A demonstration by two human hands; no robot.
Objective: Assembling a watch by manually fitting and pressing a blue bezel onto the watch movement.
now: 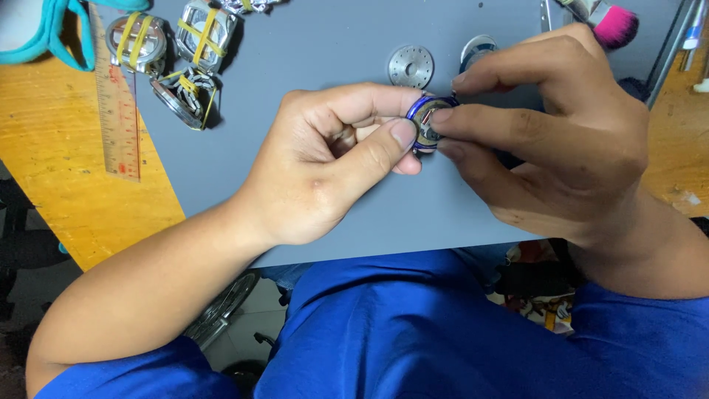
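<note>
Head view: your left hand (325, 159) and right hand (561, 125) both pinch a small round blue-rimmed watch case (428, 122) over the grey mat (332, 44); a metal disc (410, 66) lies just beyond.

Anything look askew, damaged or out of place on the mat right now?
Nothing looks damaged or spilled. Both hands, left hand and right hand, pinch a small blue-rimmed round part above the grey mat. The rubber-banded metal pieces sit bunched at the mat's far left corner, some tilted.
</note>
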